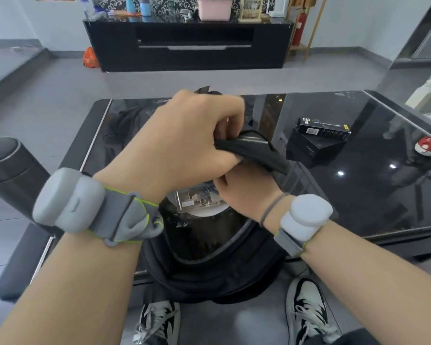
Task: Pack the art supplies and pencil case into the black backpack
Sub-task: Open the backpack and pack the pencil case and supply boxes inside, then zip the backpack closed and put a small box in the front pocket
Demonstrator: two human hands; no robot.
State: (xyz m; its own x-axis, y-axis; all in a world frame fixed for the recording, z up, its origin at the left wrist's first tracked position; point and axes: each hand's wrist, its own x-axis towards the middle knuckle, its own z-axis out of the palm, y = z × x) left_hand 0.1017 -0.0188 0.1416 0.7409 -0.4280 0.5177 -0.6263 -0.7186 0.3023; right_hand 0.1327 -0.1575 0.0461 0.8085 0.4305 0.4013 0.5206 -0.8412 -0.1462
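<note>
Black backpack (pixel 209 277) gapes on the table edge (supplies inside); left hand (pixel 184 143) and right hand (pixel 246 188) clutch its flap.

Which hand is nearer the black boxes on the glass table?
Right. The right hand sits just below the backpack flap, closer to the black boxes. The left hand grips that flap further left.
</note>
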